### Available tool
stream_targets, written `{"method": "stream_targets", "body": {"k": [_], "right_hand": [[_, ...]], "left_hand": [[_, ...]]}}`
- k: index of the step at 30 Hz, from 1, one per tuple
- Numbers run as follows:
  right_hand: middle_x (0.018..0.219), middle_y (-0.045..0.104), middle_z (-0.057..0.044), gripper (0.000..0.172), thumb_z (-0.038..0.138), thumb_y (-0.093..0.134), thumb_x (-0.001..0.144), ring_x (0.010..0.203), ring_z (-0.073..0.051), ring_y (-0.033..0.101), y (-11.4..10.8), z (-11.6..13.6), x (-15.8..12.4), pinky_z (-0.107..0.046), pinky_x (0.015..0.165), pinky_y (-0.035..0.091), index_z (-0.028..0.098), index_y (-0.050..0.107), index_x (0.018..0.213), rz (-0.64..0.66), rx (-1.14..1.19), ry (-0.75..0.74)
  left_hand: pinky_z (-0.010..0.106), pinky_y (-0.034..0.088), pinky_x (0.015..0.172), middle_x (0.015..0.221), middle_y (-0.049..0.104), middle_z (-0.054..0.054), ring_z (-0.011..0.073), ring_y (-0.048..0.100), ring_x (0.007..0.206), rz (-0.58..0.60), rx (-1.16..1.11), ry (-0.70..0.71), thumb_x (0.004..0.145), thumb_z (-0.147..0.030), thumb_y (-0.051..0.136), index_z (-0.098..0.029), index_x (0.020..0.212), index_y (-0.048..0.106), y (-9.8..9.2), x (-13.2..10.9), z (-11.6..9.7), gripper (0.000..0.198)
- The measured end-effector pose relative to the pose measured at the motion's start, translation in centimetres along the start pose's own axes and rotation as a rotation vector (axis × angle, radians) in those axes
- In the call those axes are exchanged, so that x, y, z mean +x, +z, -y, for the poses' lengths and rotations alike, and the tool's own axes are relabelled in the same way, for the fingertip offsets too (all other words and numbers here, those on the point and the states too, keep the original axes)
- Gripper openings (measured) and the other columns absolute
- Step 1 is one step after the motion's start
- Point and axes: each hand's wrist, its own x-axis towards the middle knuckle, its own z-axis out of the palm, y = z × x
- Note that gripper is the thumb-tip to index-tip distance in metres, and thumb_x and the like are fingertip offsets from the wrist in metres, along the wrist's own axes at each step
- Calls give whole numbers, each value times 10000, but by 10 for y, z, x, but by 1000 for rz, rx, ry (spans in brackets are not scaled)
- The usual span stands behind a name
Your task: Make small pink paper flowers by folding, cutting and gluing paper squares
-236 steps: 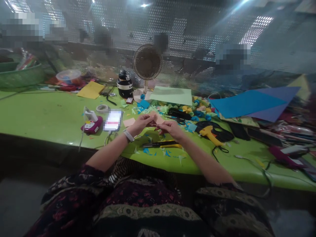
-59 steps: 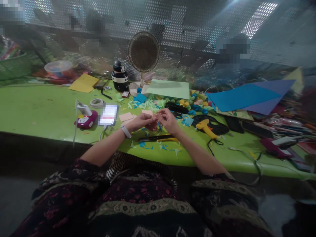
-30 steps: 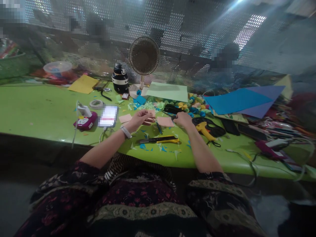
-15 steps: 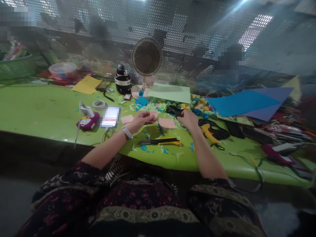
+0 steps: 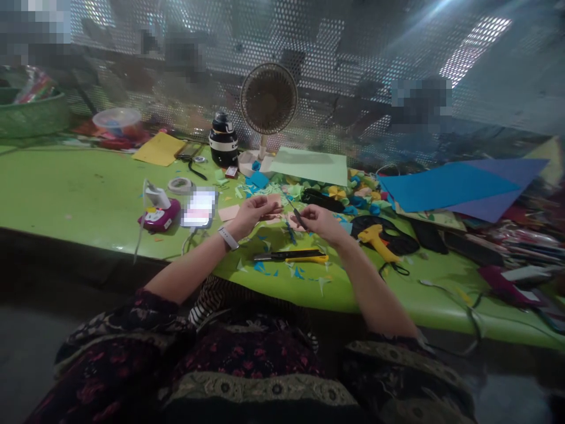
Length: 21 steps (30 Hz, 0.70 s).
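My left hand [image 5: 256, 213], with a pale band at the wrist, pinches a small pink paper piece [image 5: 273, 200] above the table. My right hand [image 5: 320, 222] is closed on a slim tool [image 5: 299, 218] with a dark handle and a thin pointed tip. Its exact kind is too small to tell. The tip points up and left, close to the paper but seemingly apart from it. More pink paper [image 5: 293, 225] lies below the right fingers, partly hidden. Another pink piece [image 5: 228, 213] rests left of my left hand. A yellow and black box cutter [image 5: 291, 256] lies in front.
Behind my hands are a black case [image 5: 323, 200], paper scraps [image 5: 260, 191], a small fan [image 5: 269, 99] and a black bottle [image 5: 223, 141]. A lit phone [image 5: 198, 208] lies left. Rightward are a yellow glue gun [image 5: 378, 242] and blue sheets [image 5: 450, 182]. A person [image 5: 419, 100] shows beyond the mesh.
My right hand has moved left and nearer from the black case and now holds the slim tool beside the paper. My left hand still pinches the pink piece. The view has shifted slightly.
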Motion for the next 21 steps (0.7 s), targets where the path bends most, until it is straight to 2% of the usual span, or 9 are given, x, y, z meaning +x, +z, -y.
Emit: {"method": "stream_targets", "body": {"k": [5,10,16,21], "right_hand": [[669,632,-6,601,696,835,540,602,-141,549,6,-4,2,-263,520,376,203,567,756,11,-23,4],[663,621,2,595,694,834,544,590,-134,527,6,-3,2,-266,518,378,207,565,756,7,-20,-3],[670,635,-1,611,706,835,532,585,-123,515,7,1,0,-259,507,385,199,577,755,23,19,18],[686,646,-13,625,722,829,522,596,-131,530,6,5,-1,-268,512,426,197,586,757,83,56,35]], "left_hand": [[215,537,730,877,759,56,150,753,850,-22,-13,24,725,-317,875,-123,875,630,2,0,-2,346],[172,467,560,779,744,26,104,711,640,5,34,11,696,-399,883,-136,892,624,2,0,-2,418],[189,530,661,803,744,33,105,719,735,29,9,2,676,-389,896,-121,849,652,1,0,-3,400],[200,552,681,782,741,33,103,713,728,17,0,-11,691,-383,889,-119,836,667,2,-1,-4,374]]}}
